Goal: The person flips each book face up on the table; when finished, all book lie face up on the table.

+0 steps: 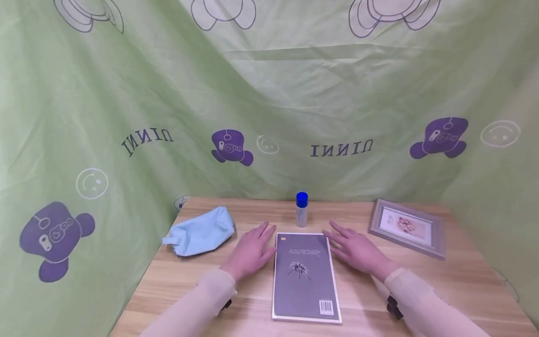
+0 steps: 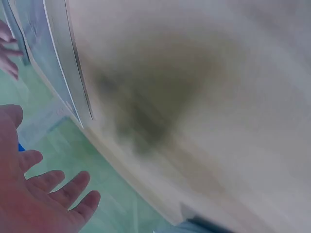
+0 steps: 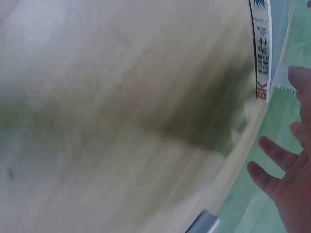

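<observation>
A grey book (image 1: 304, 295) lies flat on the table, its back cover up with a barcode and a spider-like picture. Along its left edge is my left hand (image 1: 251, 250), fingers spread and pointing forward. My right hand (image 1: 358, 252) mirrors it at the right edge, fingertips close to the book's far corner. Neither hand holds anything. In the left wrist view the fingers (image 2: 70, 194) are loosely extended near the page edges (image 2: 70, 63). The right wrist view shows the printed spine (image 3: 262, 58) beside the right hand (image 3: 294, 179).
Behind the book stands a small clear bottle (image 1: 301, 215) with a blue cap. A light blue pouch (image 1: 202, 232) lies at the left, and a grey picture frame (image 1: 406, 228) at the right. A green printed curtain (image 1: 269, 93) surrounds the wooden table (image 1: 168, 299).
</observation>
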A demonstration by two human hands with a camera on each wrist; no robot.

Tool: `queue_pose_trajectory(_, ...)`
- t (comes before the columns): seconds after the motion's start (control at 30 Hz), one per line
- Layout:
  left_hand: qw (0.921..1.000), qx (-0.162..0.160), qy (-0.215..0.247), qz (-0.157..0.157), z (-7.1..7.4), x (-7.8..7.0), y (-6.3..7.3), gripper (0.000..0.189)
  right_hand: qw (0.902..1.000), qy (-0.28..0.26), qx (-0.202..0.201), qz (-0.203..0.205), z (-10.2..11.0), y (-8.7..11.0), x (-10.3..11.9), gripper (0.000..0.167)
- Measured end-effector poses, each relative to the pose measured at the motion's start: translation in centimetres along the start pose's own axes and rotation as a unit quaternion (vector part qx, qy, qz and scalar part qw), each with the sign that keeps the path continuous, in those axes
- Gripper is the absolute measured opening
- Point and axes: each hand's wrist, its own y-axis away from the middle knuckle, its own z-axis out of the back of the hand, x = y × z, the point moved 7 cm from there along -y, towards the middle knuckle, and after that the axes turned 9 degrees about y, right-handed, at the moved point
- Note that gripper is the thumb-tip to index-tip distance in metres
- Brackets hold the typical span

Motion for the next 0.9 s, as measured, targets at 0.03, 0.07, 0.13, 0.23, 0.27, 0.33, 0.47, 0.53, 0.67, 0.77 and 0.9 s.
queue_pose_trajectory(0.03, 1.0000, 0.003, 0.003, -0.002, -0.2, -0.3, 0.4, 0.066, 1.0000, -0.002, 0.001, 0.003, -0.1, 0.0, 0.2, 0.057)
queue_pose_trajectory(0.07, 1.0000, 0.007, 0.002, -0.005, -0.4, -0.6, 0.8, 0.066, 1.0000, -0.004, 0.004, 0.004, -0.2, 0.0, 0.4, 0.057)
queue_pose_trajectory(0.13, 0.9999, 0.010, 0.003, -0.011, -0.8, -1.3, 1.5, 0.066, 0.9999, -0.005, 0.005, 0.008, -0.5, 0.0, 0.8, 0.057)
queue_pose_trajectory(0.23, 0.9997, 0.014, -0.001, -0.021, -1.3, -2.5, 2.8, 0.067, 0.9998, -0.004, 0.006, 0.018, -0.8, 0.0, 1.4, 0.057)
queue_pose_trajectory(0.27, 0.9995, 0.016, -0.005, -0.025, -1.5, -2.9, 3.3, 0.066, 0.9998, -0.003, 0.007, 0.021, -0.9, 0.0, 1.6, 0.057)
queue_pose_trajectory(0.33, 0.9990, 0.021, -0.014, -0.036, -1.9, -3.7, 4.3, 0.065, 0.9996, -0.001, 0.008, 0.027, -1.2, 0.0, 1.9, 0.056)
queue_pose_trajectory(0.47, 0.9965, 0.029, -0.035, -0.070, -2.5, -5.7, 6.4, 0.061, 0.9994, 0.007, 0.012, 0.032, -1.7, 0.1, 2.3, 0.055)
queue_pose_trajectory(0.53, 0.9946, 0.030, -0.045, -0.088, -2.8, -6.7, 7.4, 0.060, 0.9993, 0.011, 0.014, 0.034, -1.9, 0.1, 2.5, 0.054)
queue_pose_trajectory(0.67, 0.9895, 0.034, -0.069, -0.122, -3.5, -8.2, 9.2, 0.058, 0.9990, 0.010, 0.011, 0.043, -1.9, -0.1, 2.6, 0.053)
queue_pose_trajectory(0.77, 0.9848, 0.036, -0.085, -0.147, -4.1, -9.0, 10.3, 0.058, 0.9988, 0.004, 0.014, 0.047, -2.1, -0.3, 2.5, 0.053)
queue_pose_trajectory(0.9, 0.9793, 0.044, -0.096, -0.173, -4.7, -9.7, 11.1, 0.059, 0.9981, 0.002, 0.022, 0.057, -2.6, -0.5, 2.5, 0.053)
